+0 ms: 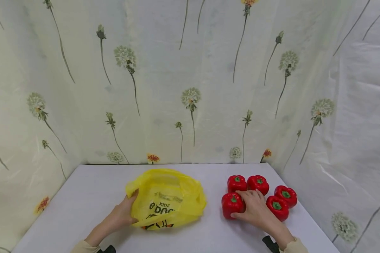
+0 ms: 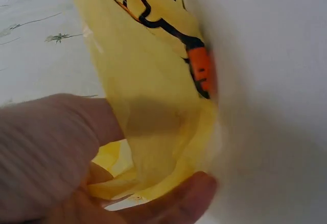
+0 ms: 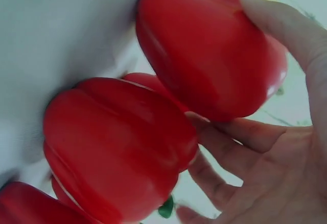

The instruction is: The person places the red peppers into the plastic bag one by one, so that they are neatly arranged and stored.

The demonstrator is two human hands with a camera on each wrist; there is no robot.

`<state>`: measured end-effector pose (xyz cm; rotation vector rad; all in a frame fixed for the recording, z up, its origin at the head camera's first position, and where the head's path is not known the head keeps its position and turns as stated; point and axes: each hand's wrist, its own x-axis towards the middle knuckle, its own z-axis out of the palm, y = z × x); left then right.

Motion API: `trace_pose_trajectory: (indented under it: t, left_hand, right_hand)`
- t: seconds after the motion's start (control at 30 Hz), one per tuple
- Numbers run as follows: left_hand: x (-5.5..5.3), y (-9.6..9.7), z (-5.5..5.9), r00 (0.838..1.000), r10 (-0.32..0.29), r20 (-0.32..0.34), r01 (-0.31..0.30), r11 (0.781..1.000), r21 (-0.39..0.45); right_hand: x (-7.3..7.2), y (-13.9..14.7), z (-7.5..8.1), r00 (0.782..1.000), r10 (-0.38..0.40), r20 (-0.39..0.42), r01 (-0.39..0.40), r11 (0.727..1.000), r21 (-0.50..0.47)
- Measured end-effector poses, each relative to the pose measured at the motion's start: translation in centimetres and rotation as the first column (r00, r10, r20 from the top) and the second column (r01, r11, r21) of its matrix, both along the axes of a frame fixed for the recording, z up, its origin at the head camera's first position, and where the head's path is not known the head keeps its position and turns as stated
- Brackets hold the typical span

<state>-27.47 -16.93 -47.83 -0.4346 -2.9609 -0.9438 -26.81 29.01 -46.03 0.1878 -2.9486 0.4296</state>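
Note:
A yellow plastic bag (image 1: 164, 200) with black lettering and an orange-and-black print lies puffed up on the table. My left hand (image 1: 124, 211) holds it by its open left edge; in the left wrist view, a fold of the bag (image 2: 153, 147) runs between the thumb and fingers. On the right, my right hand (image 1: 256, 207) grips a red bell pepper (image 1: 232, 205) with a green stem, the front left one of a group. The right wrist view shows the thumb on one side of this bell pepper (image 3: 209, 50) and fingers on the other, with a second bell pepper (image 3: 120, 147) close beside them.
Behind the right hand stand two more red bell peppers, one at left (image 1: 236, 183) and one at right (image 1: 258, 184). Two others, a nearer one (image 1: 277, 208) and a farther one (image 1: 286, 196), sit to its right. A dandelion-patterned curtain (image 1: 164, 123) borders the white table (image 1: 104, 179).

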Motion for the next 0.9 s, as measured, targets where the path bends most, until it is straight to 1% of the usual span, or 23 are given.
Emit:
trace_pose_trajectory:
  t: [0.13, 0.2, 0.27, 0.37, 0.43, 0.5, 0.57, 0.67, 0.77, 0.9]
  left_hand:
    - [0.6, -0.2, 0.0, 0.998, -0.058, 0.018, 0.058, 0.998, 0.018]
    - [0.9, -0.1, 0.0, 0.995, -0.092, 0.032, 0.09, 0.995, 0.051]
    - [1.3, 0.0, -0.2, 0.99, -0.132, 0.05, 0.127, 0.988, 0.084]
    - [1.9, 0.1, -0.3, 0.978, -0.197, 0.069, 0.188, 0.975, 0.119]
    - [2.3, 0.1, -0.4, 0.97, -0.232, 0.067, 0.223, 0.966, 0.128]
    - [2.4, 0.0, -0.4, 0.967, -0.251, 0.049, 0.244, 0.963, 0.115]
    - [2.4, -0.1, -0.3, 0.967, -0.251, 0.034, 0.245, 0.963, 0.115]
    - [2.1, -0.4, -0.1, 0.973, -0.229, 0.032, 0.224, 0.967, 0.118]
    - [1.8, -0.5, 0.0, 0.974, -0.216, 0.063, 0.205, 0.966, 0.156]
    - [1.9, -0.1, -0.1, 0.981, -0.17, 0.091, 0.149, 0.969, 0.195]
  right_hand:
    - [0.4, -0.3, 0.3, 1.0, 0.009, 0.017, -0.009, 1.0, 0.011]
    - [0.6, -0.4, 0.4, 1.0, 0.025, 0.018, -0.025, 1.0, 0.007]
    - [0.7, -0.5, 0.4, 0.999, 0.035, 0.023, -0.036, 0.999, 0.003]
    - [0.9, -0.6, 0.4, 0.998, 0.04, 0.044, -0.039, 0.999, -0.016]
    - [1.0, -0.7, 0.4, 0.997, 0.038, 0.064, -0.036, 0.999, -0.028]
    - [1.1, -0.7, 0.5, 0.996, 0.034, 0.085, -0.031, 0.999, -0.04]
    - [1.2, -0.8, 0.5, 0.995, 0.029, 0.1, -0.025, 0.998, -0.049]
    - [1.3, -0.9, 0.4, 0.992, 0.022, 0.126, -0.01, 0.996, -0.093]
    - [1.3, -1.2, 0.3, 0.988, 0.015, 0.154, 0.009, 0.988, -0.154]
    - [1.3, -1.4, 0.0, 0.985, 0.013, 0.17, 0.024, 0.977, -0.212]
